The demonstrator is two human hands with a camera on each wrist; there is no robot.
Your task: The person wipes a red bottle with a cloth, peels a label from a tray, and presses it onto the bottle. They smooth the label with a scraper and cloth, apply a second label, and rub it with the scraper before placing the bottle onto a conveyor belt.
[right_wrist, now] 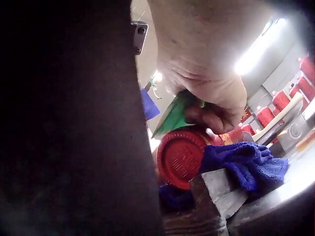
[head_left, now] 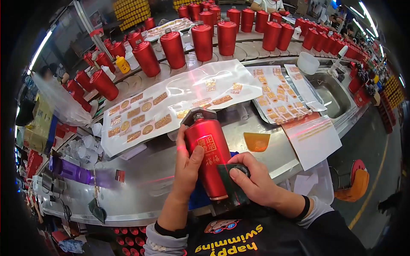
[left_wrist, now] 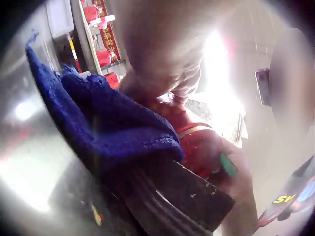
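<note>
A red bottle (head_left: 212, 134) with gold lettering leans neck-away in front of the person's body. The left hand (head_left: 186, 166) holds it along its left side, thumb on the front near the gold label. Between thumb and fingers, the right hand (head_left: 258, 181) pinches a dark green flat scraper (head_left: 234, 187), which lies against the bottle's lower right side. In the right wrist view the scraper (right_wrist: 174, 117) looks translucent green, above the bottle's round base (right_wrist: 181, 158). A blue cloth (left_wrist: 108, 123) is bunched over a dark support (left_wrist: 182, 196) beneath the bottle.
Sheets of gold stickers (head_left: 171, 102) lie beyond the bottle on the metal table (head_left: 145, 183). An orange translucent piece (head_left: 256, 141) is right of the bottle, near a metal sink (head_left: 329, 91). Several red bottles (head_left: 226, 37) line the curved conveyor behind. A purple bottle (head_left: 70, 170) lies left.
</note>
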